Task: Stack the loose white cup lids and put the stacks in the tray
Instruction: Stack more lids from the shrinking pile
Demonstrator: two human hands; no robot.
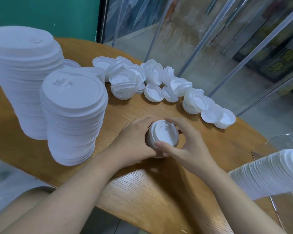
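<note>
1. Lids in a small stack [162, 135] sit at table centre, cupped by both hands: left hand [135, 141] curls round its nine o'clock side, right hand [188, 142] round three o'clock.
2. Squeeze evenly so rims nest flush.
3. Loose lids [159, 81] lie at twelve o'clock; tall stacks [71, 115] at ten.

Both forearms are bare all the way up to where they leave the bottom of the view — no sleeves showing, no watch, no bracelet or band at either wrist. The left hand [134, 141] and right hand [188, 146] are bare too, no gloves and no rings on the fingers you can see. Nails look short and plain, unpainted as far as the thumbnail shows — the rest are too blurry to say. Any clothing on the person is out of view.
</note>
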